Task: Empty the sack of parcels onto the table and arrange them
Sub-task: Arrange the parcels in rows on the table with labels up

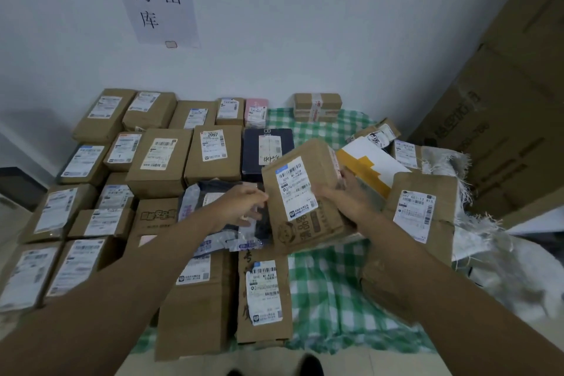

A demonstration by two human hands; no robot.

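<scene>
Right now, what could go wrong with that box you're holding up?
The right hand grips the tilted cardboard box by one side, while the left hand only touches its edge, so it might slip onto the plastic mailer bag below. Setting it down carelessly could nudge the neat rows of parcels.

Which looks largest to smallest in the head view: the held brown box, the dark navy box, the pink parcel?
1. Held brown box, though it is nearest the camera.
2. Dark navy box.
3. Pink parcel, farthest away.
</scene>
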